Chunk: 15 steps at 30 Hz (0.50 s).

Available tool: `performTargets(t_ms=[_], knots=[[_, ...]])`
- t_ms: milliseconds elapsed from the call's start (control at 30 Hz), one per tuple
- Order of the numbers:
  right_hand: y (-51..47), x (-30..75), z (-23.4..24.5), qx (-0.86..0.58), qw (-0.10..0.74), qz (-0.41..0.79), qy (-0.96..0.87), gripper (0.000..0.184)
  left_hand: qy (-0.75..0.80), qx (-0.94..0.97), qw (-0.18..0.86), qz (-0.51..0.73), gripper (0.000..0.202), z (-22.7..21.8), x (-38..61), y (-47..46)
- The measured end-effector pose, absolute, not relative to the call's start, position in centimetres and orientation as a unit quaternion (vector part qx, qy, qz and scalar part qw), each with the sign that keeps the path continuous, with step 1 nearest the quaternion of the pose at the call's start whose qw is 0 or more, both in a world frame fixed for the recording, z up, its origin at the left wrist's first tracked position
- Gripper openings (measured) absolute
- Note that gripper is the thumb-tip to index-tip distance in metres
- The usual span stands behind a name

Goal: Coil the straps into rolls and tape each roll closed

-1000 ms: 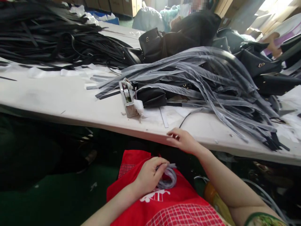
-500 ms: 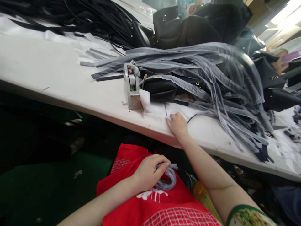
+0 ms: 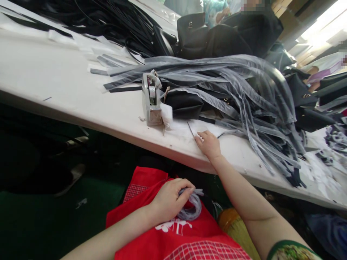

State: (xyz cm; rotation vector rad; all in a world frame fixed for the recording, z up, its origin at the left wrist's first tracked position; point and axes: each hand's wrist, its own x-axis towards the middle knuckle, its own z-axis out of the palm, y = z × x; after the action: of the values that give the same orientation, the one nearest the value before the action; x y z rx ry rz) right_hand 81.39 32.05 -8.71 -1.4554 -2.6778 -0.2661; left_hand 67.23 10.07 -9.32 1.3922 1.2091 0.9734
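My left hand (image 3: 170, 200) rests on my red apron (image 3: 179, 234) in my lap, fingers closed round a coiled strap wrapped in clear plastic (image 3: 193, 206). My right hand (image 3: 208, 144) lies on the white table (image 3: 62, 97) near its front edge, fingers curled at a thin strip (image 3: 191, 129) lying there. Whether it grips the strip I cannot make out. A metal tape dispenser (image 3: 151, 100) stands just left of that hand. Behind it lies a heap of plastic-sleeved straps (image 3: 244, 90).
Black handbags (image 3: 211, 34) are piled at the back of the table, with a person behind them. A mass of bare black straps (image 3: 108, 21) covers the far left. More black bags (image 3: 317, 104) lie at the right. The dark floor (image 3: 40, 202) lies below the table edge.
My right hand rose from the table's front edge onto the tabletop beside the thin strip. My left hand kept hold of the coiled strap. The view shifted closer to the table.
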Motion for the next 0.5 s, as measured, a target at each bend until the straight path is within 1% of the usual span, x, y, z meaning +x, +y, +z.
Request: performTargets(t_ms=[167, 333, 500], knots=[[32.69, 80.37, -9.26, -0.482, 0.036, -0.069, -0.873, 0.025, 0.512, 0.572, 0.500, 0.400, 0.021, -9.20, 67.12, 9.98], [32.16, 80.43, -9.10, -0.465, 0.017, -0.099, -0.880, 0.030, 0.516, 0.567, 0.500, 0.402, 0.020, -9.38, 67.16, 9.85], [32.01, 80.09, -8.61, -0.460, -0.021, -0.113, -0.881, 0.032, 0.513, 0.567, 0.504, 0.400, 0.020, -9.27, 67.20, 10.01]])
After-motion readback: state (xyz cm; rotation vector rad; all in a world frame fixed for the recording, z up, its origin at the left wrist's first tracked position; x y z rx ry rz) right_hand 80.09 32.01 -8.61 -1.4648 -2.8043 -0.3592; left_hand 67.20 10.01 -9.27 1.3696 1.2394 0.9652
